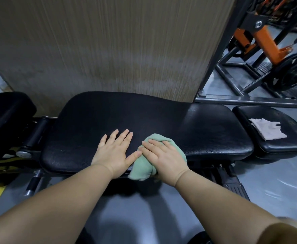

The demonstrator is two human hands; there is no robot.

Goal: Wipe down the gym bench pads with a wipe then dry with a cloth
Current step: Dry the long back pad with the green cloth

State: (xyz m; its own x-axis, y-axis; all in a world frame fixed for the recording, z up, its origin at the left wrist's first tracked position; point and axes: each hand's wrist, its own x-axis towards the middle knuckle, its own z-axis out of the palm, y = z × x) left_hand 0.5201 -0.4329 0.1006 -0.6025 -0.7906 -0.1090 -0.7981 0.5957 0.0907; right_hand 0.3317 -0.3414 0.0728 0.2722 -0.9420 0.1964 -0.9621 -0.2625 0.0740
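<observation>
A long black bench pad [161, 117] lies across the view in front of me. My left hand [115, 153] rests flat on it near its front edge, fingers straight and spread. Right beside it, my right hand [163, 155] presses a bunched green cloth [143, 166] onto the pad, fingers laid straight over the top. Part of the cloth hangs over the pad's front edge. On the smaller black seat pad [283, 148] at the right lies a crumpled pale wipe [267, 132].
A wood-grain panel [109, 46] stands directly behind the bench. Another black pad [5, 113] sits at the far left beside the bench hinge. An orange and black weight machine [267, 50] with a plate stands at the back right. Grey floor lies below.
</observation>
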